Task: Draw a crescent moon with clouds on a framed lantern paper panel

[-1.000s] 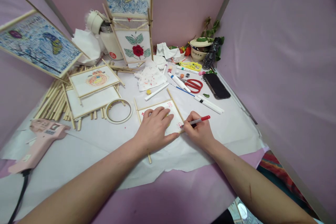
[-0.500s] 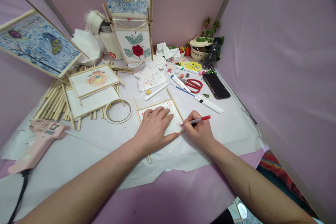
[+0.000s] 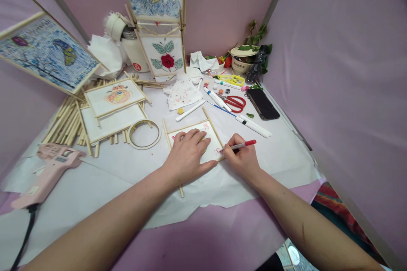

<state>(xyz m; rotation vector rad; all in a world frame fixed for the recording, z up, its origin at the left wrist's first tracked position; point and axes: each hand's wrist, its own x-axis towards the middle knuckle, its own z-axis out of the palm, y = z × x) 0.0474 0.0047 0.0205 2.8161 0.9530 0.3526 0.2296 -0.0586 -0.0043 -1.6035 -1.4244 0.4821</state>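
Note:
My right hand (image 3: 241,154) grips a red-capped marker pen (image 3: 243,145), its tip at a small red mark in the lower right corner of a white panel (image 3: 208,159). Thin wooden sticks (image 3: 213,128) frame that panel, which lies on the white-covered table. Flat across its middle rests my left hand (image 3: 187,152), fingers spread. Under that hand, part of a yellowish drawing is hidden. Another red mark shows near the panel's top right corner. Just left of the frame is a roll of tape (image 3: 144,134).
A pink glue gun (image 3: 52,173) with a cord lies at left, by a pile of wooden sticks (image 3: 63,120) and framed drawings (image 3: 116,95). Behind are white markers (image 3: 190,111), red-handled scissors (image 3: 235,103), a phone (image 3: 263,103), a bottle (image 3: 133,53) and a standing rose panel (image 3: 163,55).
Hardly anything differs. The pen tip stays at the lower right red mark, and my left hand keeps its place; the whole view has shifted very slightly.

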